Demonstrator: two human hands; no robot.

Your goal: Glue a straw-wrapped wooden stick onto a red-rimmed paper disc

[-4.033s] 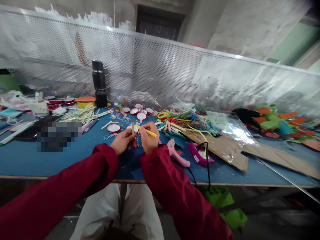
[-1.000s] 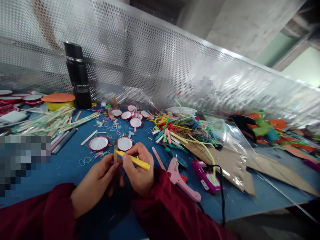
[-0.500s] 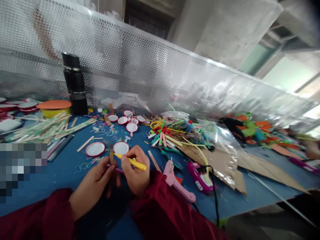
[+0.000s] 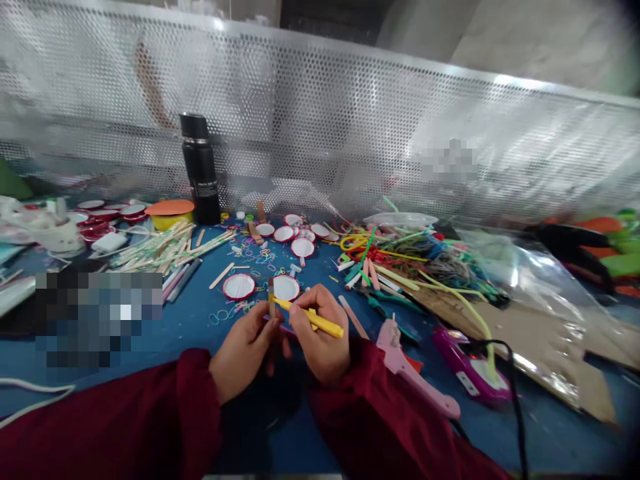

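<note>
The flat stick (image 4: 271,308) stands upright, pinched in the left hand's (image 4: 243,353) fingertips, as it was four seconds ago. Since half a second ago my view has swung left, bringing the white cup (image 4: 65,239) back into frame. The right hand (image 4: 323,343) grips the smooth, slim yellow marker (image 4: 327,325) like a pen, its tip at the stick; I can't tell whether they touch. The stick is thin, darker towards its top. Beyond it I see round, white-faced, red-rimmed discs (image 4: 239,287). Both wrists angle inward, fingers curled.
</note>
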